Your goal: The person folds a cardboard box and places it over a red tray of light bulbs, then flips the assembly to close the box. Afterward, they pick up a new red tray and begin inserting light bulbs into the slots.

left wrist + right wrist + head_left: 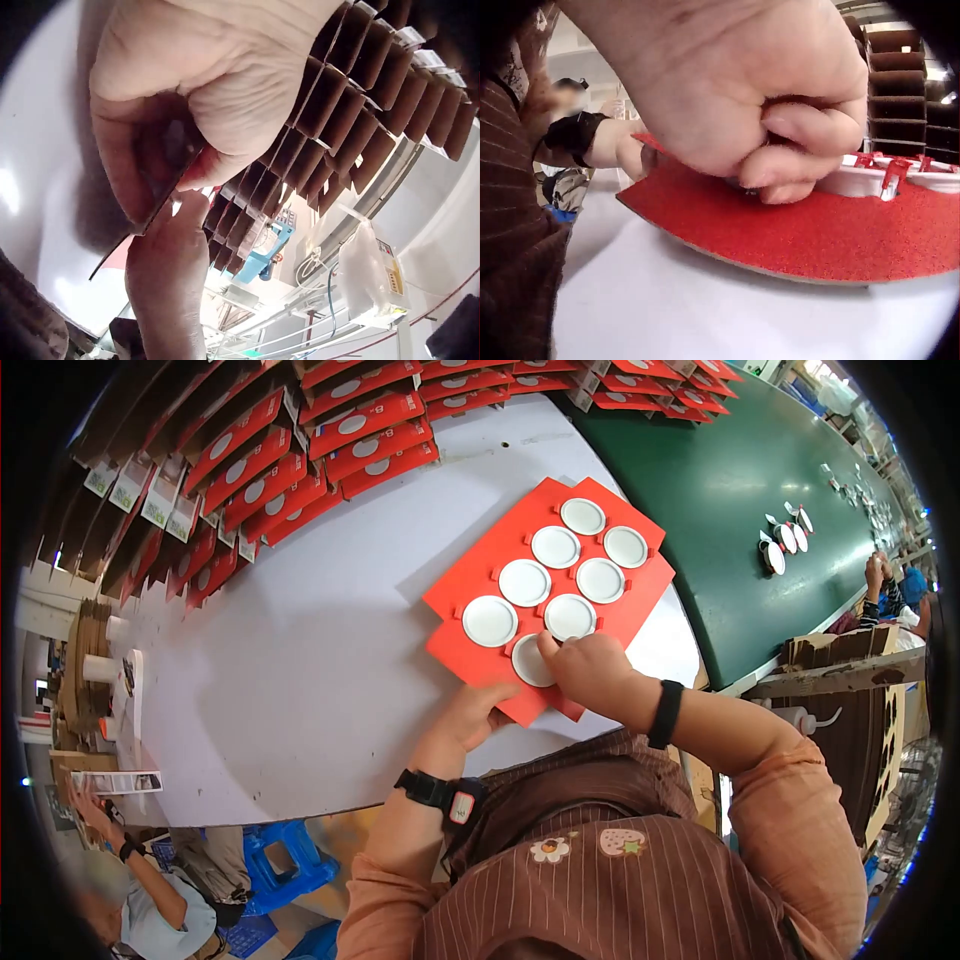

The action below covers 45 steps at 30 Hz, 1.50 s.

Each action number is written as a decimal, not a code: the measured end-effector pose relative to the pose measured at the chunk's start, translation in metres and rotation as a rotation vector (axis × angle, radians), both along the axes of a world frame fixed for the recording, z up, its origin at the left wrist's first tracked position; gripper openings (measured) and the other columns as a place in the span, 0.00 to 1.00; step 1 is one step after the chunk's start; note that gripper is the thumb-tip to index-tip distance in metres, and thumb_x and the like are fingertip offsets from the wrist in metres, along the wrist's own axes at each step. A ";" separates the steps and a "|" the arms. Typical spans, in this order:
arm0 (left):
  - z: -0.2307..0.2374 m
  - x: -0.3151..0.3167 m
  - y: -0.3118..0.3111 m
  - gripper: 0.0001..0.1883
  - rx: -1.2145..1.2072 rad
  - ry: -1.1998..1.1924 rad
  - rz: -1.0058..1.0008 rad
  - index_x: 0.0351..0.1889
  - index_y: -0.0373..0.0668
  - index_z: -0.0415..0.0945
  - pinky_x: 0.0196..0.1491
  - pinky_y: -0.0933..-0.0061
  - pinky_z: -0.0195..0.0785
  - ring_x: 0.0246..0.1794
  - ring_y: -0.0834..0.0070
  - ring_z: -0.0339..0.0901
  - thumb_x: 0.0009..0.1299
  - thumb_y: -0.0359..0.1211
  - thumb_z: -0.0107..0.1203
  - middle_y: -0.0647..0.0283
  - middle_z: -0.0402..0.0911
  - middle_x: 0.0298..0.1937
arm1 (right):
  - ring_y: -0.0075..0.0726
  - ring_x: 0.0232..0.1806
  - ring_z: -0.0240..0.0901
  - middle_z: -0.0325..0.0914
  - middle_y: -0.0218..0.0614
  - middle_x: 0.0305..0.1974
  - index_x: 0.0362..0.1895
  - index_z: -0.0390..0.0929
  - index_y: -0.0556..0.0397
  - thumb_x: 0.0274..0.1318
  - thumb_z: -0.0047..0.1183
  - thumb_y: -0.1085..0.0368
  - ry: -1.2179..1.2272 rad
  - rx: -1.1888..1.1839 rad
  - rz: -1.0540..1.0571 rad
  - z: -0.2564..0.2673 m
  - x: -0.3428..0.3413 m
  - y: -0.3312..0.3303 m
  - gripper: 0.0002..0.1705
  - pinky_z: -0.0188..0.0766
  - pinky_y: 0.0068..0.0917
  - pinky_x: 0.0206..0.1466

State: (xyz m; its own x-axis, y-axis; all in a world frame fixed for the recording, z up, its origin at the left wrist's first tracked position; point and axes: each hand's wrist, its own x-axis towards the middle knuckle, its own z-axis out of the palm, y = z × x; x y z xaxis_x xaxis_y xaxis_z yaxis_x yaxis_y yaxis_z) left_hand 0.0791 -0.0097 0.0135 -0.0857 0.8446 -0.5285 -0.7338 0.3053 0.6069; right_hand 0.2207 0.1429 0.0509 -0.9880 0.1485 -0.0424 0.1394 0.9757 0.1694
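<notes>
A red cardboard sheet [500, 540] lies at an angle on the white table, bearing several round white discs [490, 621] that look like downlights, in two rows beside small red card tabs. My left hand [465, 717] grips the sheet's near corner; the left wrist view shows thumb and fingers on either side of its thin edge [116, 249]. Over the nearest white disc [528, 662], my right hand [597, 672] has its fingers curled at the disc's right side. In the right wrist view those fingertips [769, 166] pinch low against the red card, partly hiding the disc.
Stacked red cards with white discs [362, 448] stand in rows at the back left. On the green table [690, 490] to the right lie several loose downlights [785, 538]. Another person's hand [92, 810] shows at the far left, near a blue stool [290, 865].
</notes>
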 end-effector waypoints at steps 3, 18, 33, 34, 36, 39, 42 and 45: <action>0.009 0.007 -0.003 0.21 0.014 -0.020 0.016 0.58 0.42 0.65 0.47 0.63 0.75 0.49 0.68 0.76 0.67 0.30 0.53 0.61 0.73 0.54 | 0.30 0.15 0.72 0.73 0.27 0.15 0.54 0.67 0.58 0.49 0.50 0.64 0.001 -0.140 -0.092 0.026 0.019 0.000 0.26 0.63 0.29 0.15; -0.005 0.051 -0.010 0.25 0.148 -0.113 -0.158 0.63 0.41 0.59 0.49 0.64 0.75 0.50 0.65 0.76 0.68 0.29 0.52 0.56 0.72 0.56 | 0.44 0.21 0.75 0.76 0.38 0.20 0.54 0.72 0.54 0.51 0.48 0.64 0.238 -0.480 -0.304 0.032 0.066 -0.008 0.24 0.71 0.38 0.24; 0.009 -0.077 0.125 0.38 -0.273 1.432 -0.068 0.59 0.29 0.64 0.61 0.60 0.61 0.59 0.52 0.69 0.61 0.50 0.57 0.40 0.69 0.59 | 0.67 0.46 0.70 0.69 0.69 0.44 0.46 0.69 0.71 0.50 0.57 0.51 0.648 -0.711 -1.070 -0.021 0.050 0.098 0.33 0.69 0.45 0.51; 0.004 -0.081 0.145 0.40 -0.334 1.254 -0.176 0.60 0.28 0.63 0.61 0.59 0.61 0.59 0.50 0.68 0.60 0.52 0.57 0.39 0.68 0.60 | 0.68 0.47 0.70 0.68 0.70 0.45 0.49 0.66 0.71 0.51 0.57 0.51 0.647 -0.744 -1.075 -0.016 0.047 0.097 0.34 0.68 0.46 0.53; 0.002 -0.073 0.165 0.41 -0.364 1.199 -0.190 0.61 0.29 0.62 0.61 0.60 0.62 0.60 0.51 0.68 0.59 0.53 0.58 0.40 0.68 0.61 | 0.66 0.49 0.69 0.67 0.69 0.48 0.52 0.64 0.70 0.51 0.57 0.50 0.656 -0.861 -1.128 -0.029 0.042 0.104 0.36 0.68 0.44 0.54; 0.001 -0.065 0.175 0.42 -0.390 1.124 -0.193 0.62 0.30 0.61 0.59 0.62 0.64 0.60 0.54 0.69 0.60 0.53 0.58 0.43 0.68 0.61 | 0.62 0.50 0.68 0.66 0.67 0.50 0.53 0.63 0.70 0.50 0.58 0.49 0.718 -0.999 -1.158 -0.040 0.035 0.107 0.38 0.69 0.40 0.54; 0.009 -0.057 0.167 0.36 -0.277 0.939 -0.196 0.63 0.31 0.60 0.56 0.65 0.67 0.57 0.61 0.71 0.65 0.48 0.55 0.48 0.70 0.59 | 0.58 0.51 0.68 0.65 0.66 0.51 0.55 0.62 0.69 0.47 0.60 0.49 0.722 -1.090 -1.127 -0.035 0.028 0.105 0.41 0.70 0.38 0.53; 0.027 -0.044 0.148 0.29 -0.138 0.628 -0.196 0.62 0.33 0.61 0.53 0.68 0.69 0.56 0.67 0.71 0.70 0.43 0.52 0.53 0.71 0.58 | 0.48 0.52 0.71 0.69 0.57 0.52 0.57 0.62 0.67 0.50 0.60 0.53 0.765 -1.451 -1.072 -0.021 0.011 0.098 0.38 0.72 0.34 0.52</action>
